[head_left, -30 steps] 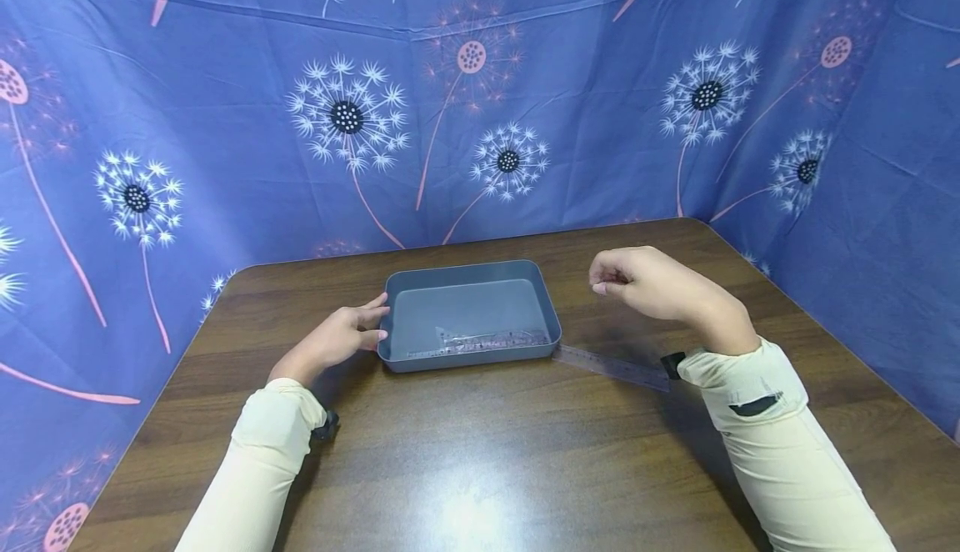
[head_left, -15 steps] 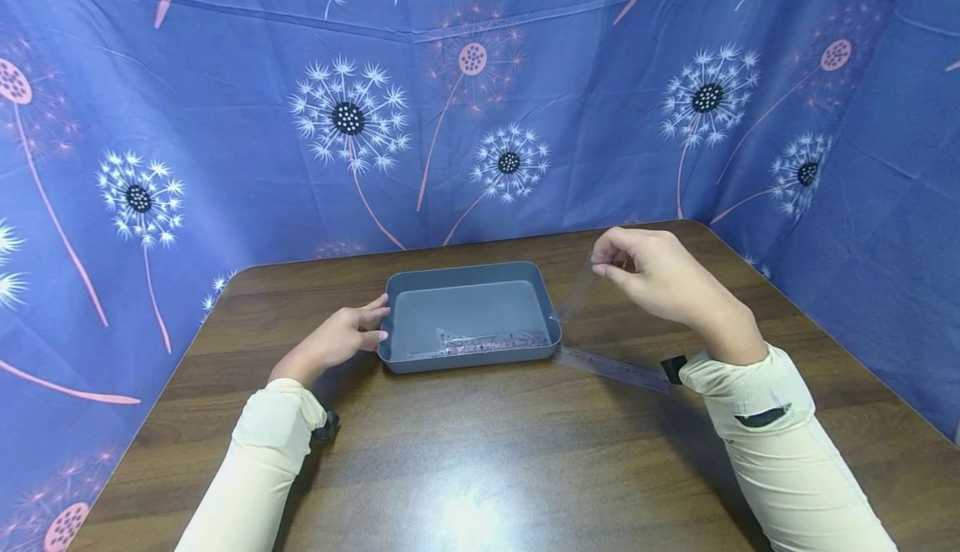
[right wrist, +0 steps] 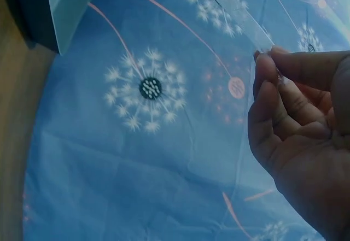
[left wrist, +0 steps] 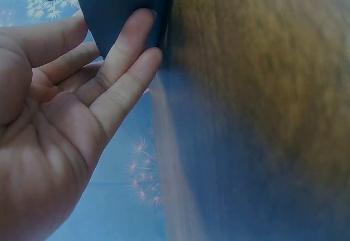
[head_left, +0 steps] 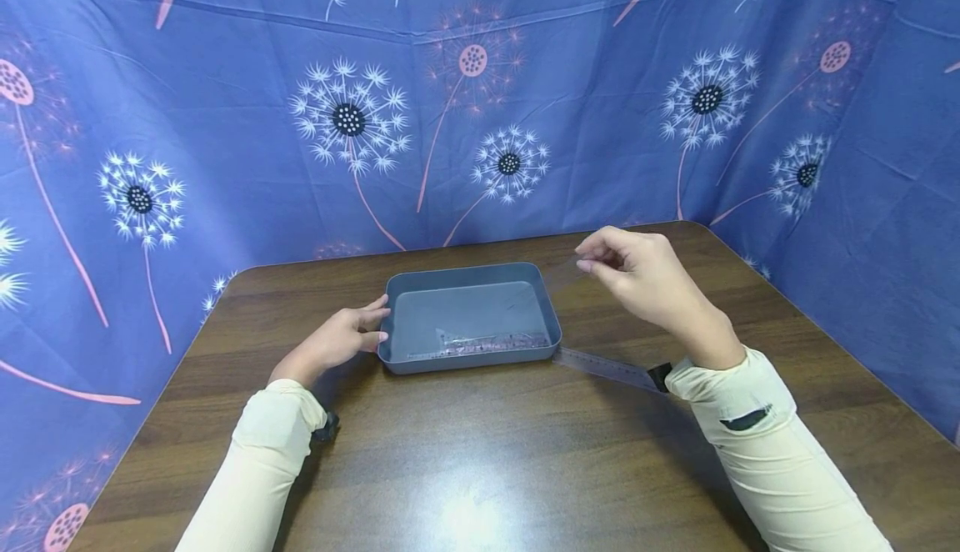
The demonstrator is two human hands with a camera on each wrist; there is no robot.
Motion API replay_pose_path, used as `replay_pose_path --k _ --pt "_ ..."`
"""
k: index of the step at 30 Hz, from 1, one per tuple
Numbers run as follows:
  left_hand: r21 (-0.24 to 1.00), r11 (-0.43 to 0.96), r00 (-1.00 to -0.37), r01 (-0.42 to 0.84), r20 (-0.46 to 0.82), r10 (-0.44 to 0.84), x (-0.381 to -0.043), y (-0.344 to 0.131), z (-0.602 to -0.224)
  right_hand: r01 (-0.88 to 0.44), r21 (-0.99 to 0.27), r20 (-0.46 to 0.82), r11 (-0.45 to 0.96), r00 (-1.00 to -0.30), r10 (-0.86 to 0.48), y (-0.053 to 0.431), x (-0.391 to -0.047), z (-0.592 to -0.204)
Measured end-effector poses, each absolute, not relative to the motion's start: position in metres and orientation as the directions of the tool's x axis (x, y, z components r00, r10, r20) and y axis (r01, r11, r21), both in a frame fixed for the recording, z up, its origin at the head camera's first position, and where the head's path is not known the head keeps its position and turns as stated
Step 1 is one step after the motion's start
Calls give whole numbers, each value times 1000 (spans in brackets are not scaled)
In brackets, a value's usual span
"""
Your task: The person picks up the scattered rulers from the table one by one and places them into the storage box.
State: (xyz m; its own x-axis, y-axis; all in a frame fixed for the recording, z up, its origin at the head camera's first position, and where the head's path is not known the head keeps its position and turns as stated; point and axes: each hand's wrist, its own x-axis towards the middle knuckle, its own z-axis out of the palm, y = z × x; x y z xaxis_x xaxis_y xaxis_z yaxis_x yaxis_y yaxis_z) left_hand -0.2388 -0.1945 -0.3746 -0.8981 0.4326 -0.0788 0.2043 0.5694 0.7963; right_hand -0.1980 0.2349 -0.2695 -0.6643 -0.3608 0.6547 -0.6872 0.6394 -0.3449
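A shallow grey-blue tray (head_left: 472, 306) sits on the table, with clear rulers (head_left: 487, 342) lying along its near inner side. My left hand (head_left: 333, 339) rests its extended fingertips against the tray's left wall; the left wrist view shows the fingers (left wrist: 128, 74) on the outside of that wall. Above the table, right of the tray, my right hand (head_left: 637, 277) pinches one end of a clear ruler (right wrist: 238, 9) between thumb and fingertips. Its other end slants toward the tray's right rim and is faint in the head view.
Another clear ruler (head_left: 603, 366) lies on the wooden table (head_left: 420, 460), from the tray's near right corner to beneath the right wrist. A blue curtain (head_left: 247, 118) with dandelion prints hangs behind the table and along its sides.
The right hand has lifted a clear ruler and swung it left toward the tray; a second ago the fingers were lower and curled. The left hand and tray stay in place.
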Motion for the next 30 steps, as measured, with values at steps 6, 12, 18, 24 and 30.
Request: replay_pose_path --k 6,12,18,24,30 --pt "794 576 -899 197 -89 429 -240 -194 -374 -697 -396 635 598 -678 -370 224 -202 -282" --pt "794 580 -899 182 -105 425 -239 -193 -372 -657 -483 550 579 -742 -383 214 -208 -296" --pt "790 584 -903 188 -96 420 -239 -194 -373 -609 -565 454 557 -793 -408 206 -213 -309" --pt "782 594 -903 190 -98 419 -239 -194 -373 -577 -587 376 568 -816 -440 200 -219 -327" --pt "788 585 -901 191 -96 424 -239 -194 -372 -582 -585 288 564 -800 -527 196 -222 -341"
